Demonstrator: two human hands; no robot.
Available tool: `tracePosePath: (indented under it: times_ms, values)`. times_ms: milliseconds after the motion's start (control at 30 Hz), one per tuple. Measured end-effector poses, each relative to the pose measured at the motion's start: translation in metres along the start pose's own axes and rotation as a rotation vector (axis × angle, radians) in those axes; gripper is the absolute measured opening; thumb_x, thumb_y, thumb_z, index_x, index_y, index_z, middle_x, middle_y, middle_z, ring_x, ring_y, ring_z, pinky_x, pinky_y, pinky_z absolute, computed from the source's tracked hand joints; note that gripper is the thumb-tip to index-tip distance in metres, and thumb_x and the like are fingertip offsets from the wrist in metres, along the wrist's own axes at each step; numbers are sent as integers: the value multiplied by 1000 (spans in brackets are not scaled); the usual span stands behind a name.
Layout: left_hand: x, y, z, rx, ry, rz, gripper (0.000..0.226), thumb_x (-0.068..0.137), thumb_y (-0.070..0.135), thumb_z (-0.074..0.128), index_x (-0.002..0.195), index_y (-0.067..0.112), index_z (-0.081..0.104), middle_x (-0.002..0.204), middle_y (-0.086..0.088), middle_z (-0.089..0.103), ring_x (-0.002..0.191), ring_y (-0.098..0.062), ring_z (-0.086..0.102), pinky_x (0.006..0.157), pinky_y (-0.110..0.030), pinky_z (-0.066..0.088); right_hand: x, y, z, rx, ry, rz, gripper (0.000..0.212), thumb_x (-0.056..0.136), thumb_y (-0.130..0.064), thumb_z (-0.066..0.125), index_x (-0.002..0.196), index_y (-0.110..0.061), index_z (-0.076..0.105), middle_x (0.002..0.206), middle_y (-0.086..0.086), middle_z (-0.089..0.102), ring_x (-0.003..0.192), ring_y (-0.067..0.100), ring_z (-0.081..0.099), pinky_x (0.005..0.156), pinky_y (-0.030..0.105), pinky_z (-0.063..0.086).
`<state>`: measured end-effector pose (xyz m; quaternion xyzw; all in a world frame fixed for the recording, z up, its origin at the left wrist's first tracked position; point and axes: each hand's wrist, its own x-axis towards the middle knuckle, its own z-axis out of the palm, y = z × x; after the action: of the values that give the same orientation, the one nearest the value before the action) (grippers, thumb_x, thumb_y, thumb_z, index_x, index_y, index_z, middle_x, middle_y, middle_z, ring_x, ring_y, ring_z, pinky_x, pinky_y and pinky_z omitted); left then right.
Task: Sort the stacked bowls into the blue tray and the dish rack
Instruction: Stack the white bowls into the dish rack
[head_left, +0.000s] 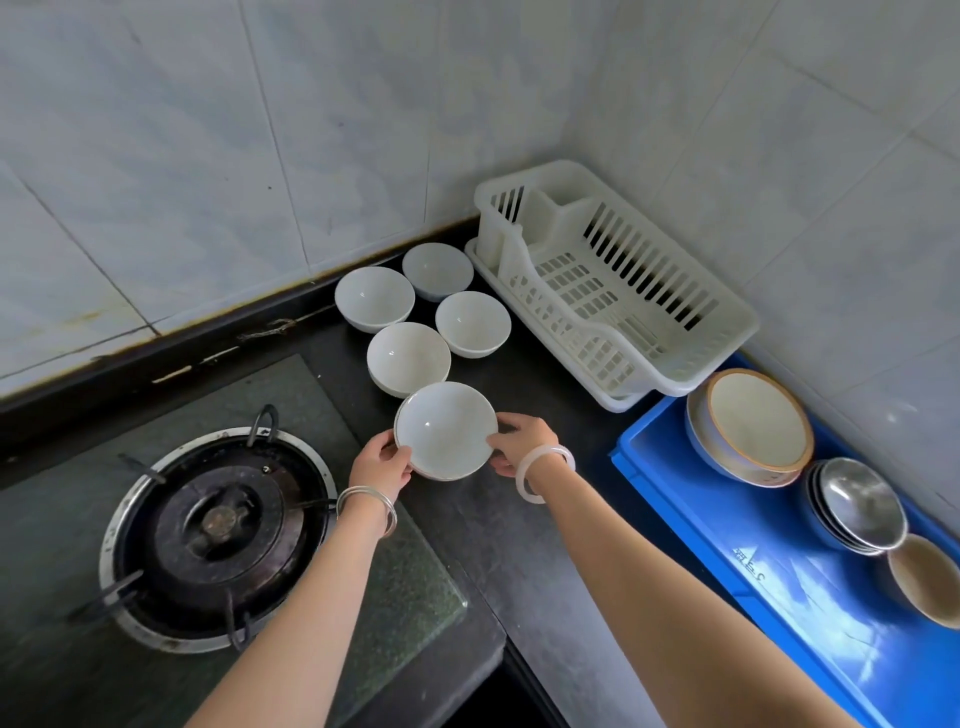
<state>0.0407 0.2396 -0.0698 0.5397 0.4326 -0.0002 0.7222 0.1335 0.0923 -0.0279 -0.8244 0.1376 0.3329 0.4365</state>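
A white bowl (445, 430) is held just above the dark counter, my left hand (382, 464) on its left rim and my right hand (517, 441) on its right rim. Behind it several white bowls stand on the counter: one stack (409, 358) right behind, and others (472, 323), (374, 297), (437, 270) farther back. The white dish rack (670, 312) stands empty at the back right. The blue tray (727, 525) at right holds a large beige-rimmed bowl (756, 423), stacked metal bowls (860, 504) and a tan bowl (924, 577).
A gas burner (218, 525) with a metal pan support sits in a glass hob at the left. Tiled walls close the corner behind the bowls and the rack. The counter's front edge drops off near the bottom middle.
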Motion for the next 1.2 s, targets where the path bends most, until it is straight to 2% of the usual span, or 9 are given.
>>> tracePosePath:
  times_ms: [133,233,367,600,700,867,1000,1100,1200]
  values:
    - [-2,3,2,-44,-1,-16,41,88,1,48,128,10,53,116,-13,60,101,-23,55,91,-34,48,2,5,-5,219,-207,83,46,90,-11,57,133,-27,49,111,11,63,92,28,66,70,39,59]
    - [-5,4,6,-49,47,0,40,88,0,47,125,9,55,112,-11,59,102,-23,56,91,-35,49,3,11,-4,339,-255,64,44,92,-9,53,132,-26,49,103,6,65,85,29,68,71,38,58]
    - [-8,11,11,-59,53,20,39,86,-3,47,120,11,59,107,-10,62,98,-22,59,86,-33,49,1,13,-5,364,-210,-14,42,92,-6,51,130,-23,52,100,0,65,77,19,69,61,30,60]
    - [-2,70,54,-56,-20,163,34,85,4,49,111,22,62,93,8,64,87,-10,62,70,-23,54,3,-23,-56,506,-95,-149,43,89,-10,58,130,-23,53,116,7,63,82,24,70,61,32,59]
    - [10,104,90,-70,-62,179,27,86,6,50,107,20,58,94,2,61,86,-13,61,73,-27,54,13,-51,-89,568,-6,-208,40,88,-9,59,126,-22,55,104,2,63,77,24,70,58,30,59]
    - [37,157,163,3,-113,288,8,85,11,55,87,16,61,75,2,59,72,-13,59,80,-36,54,44,-84,-143,691,108,-250,36,87,-11,60,122,-20,59,106,8,65,67,24,73,57,28,59]
    - [61,185,217,74,-193,308,12,86,15,55,77,21,60,74,5,59,81,-22,61,88,-41,53,81,-101,-181,738,195,-244,23,86,-12,61,105,-24,63,108,8,66,72,25,73,64,31,60]
    - [84,193,251,101,-223,237,29,88,11,49,61,23,55,66,-1,56,76,-25,56,91,-46,50,113,-112,-201,701,229,-245,35,87,-12,59,121,-18,59,112,10,64,81,29,71,65,31,60]
    - [112,194,276,150,-202,187,23,88,8,44,75,11,63,79,-14,63,85,-31,59,94,-49,50,144,-117,-209,674,239,-215,42,89,-10,56,130,-15,52,118,12,62,83,31,69,73,35,58]
